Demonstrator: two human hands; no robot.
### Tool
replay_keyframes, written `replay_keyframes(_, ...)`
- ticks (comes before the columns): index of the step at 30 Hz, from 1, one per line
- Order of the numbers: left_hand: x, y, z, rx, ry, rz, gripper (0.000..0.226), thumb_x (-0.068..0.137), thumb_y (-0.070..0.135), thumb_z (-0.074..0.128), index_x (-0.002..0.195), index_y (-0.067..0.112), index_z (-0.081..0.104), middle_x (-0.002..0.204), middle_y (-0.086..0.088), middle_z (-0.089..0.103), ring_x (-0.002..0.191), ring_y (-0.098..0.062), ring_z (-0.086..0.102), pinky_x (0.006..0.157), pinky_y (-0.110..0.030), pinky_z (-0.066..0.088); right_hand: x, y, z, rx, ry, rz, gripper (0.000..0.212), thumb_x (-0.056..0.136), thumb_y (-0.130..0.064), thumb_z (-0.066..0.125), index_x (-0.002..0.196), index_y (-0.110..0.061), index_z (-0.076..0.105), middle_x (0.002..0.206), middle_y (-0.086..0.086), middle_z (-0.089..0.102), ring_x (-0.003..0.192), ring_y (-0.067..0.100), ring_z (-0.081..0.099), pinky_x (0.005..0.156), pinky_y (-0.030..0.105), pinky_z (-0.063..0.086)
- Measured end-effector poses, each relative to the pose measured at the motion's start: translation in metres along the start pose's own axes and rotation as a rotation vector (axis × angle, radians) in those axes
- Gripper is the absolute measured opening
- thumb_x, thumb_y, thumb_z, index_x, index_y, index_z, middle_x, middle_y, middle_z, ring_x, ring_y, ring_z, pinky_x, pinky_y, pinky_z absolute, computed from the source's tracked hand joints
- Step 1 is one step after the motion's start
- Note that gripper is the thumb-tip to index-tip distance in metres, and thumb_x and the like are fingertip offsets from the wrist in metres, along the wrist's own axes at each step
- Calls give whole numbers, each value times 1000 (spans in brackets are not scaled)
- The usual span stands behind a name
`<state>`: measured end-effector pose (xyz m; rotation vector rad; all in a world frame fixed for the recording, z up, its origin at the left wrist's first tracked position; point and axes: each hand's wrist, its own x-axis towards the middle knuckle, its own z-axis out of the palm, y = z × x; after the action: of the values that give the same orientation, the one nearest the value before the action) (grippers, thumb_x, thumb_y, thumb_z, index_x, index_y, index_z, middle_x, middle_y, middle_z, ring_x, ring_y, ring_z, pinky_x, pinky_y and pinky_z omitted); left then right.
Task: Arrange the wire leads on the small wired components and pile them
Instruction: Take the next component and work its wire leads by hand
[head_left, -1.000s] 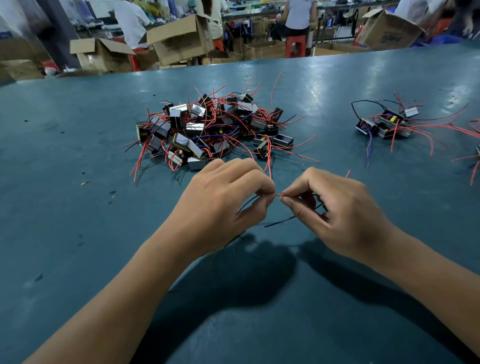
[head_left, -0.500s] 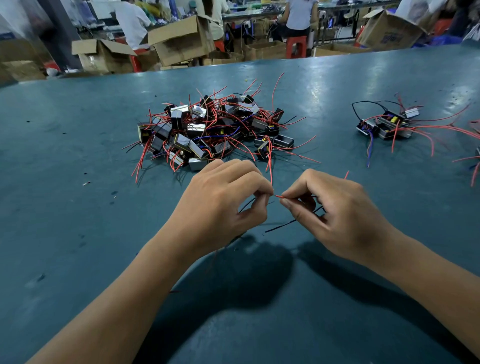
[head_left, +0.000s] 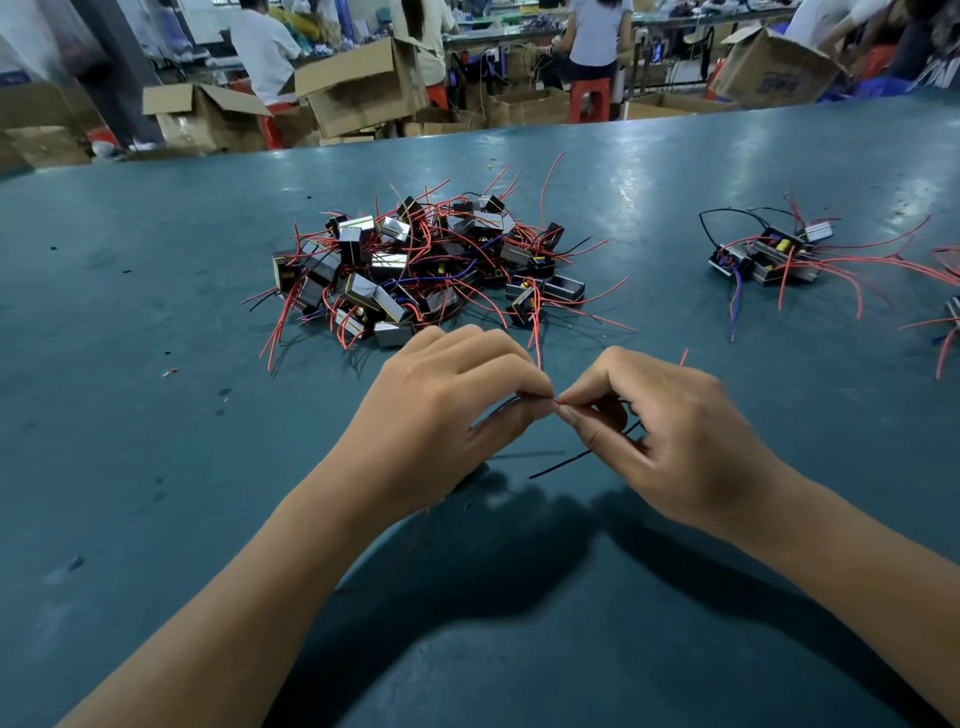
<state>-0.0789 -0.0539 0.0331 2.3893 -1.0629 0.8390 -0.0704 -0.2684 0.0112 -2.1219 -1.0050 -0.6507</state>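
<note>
A big heap of small black and silver wired components (head_left: 415, 270) with red, black and blue leads lies mid-table. A smaller pile (head_left: 769, 254) sits to the right. In front of the heap, my left hand (head_left: 441, 415) and my right hand (head_left: 670, 431) meet fingertip to fingertip. Both pinch thin leads of one component, whose body is hidden inside my hands. A red lead tip (head_left: 560, 401) shows between the fingertips. A black lead (head_left: 571, 460) trails out below my right hand, and a red end (head_left: 683, 357) pokes up behind it.
The work surface is a teal table (head_left: 156, 467) with small specks and wire scraps at the left. More red-wired parts (head_left: 950, 317) lie at the right edge. Beyond the far edge stand open cardboard boxes (head_left: 358, 83), red stools and people.
My two hands have closed the small gap between their fingertips and now meet on the red lead. The piles have not moved.
</note>
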Motion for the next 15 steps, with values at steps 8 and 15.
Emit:
replay_keyframes(8,-2,-2,0,-36,7,-9,5,92,19,72,88,16,71,89,7,66,79,-18,59,70,-42,45,0,2,-1,-35,-13,-28,21,95,-27,55,90,-9,64,79,-14,50,69,1,45,65,19,42)
replay_keyframes(15,-3,-3,-1,-230,-53,-118,4,91,14,71,87,14,71,87,10,63,75,-19,56,69,-49,47,1,2,-2,-87,-2,-67,21,95,-22,56,88,-5,65,76,-3,57,68,5,44,63,23,42)
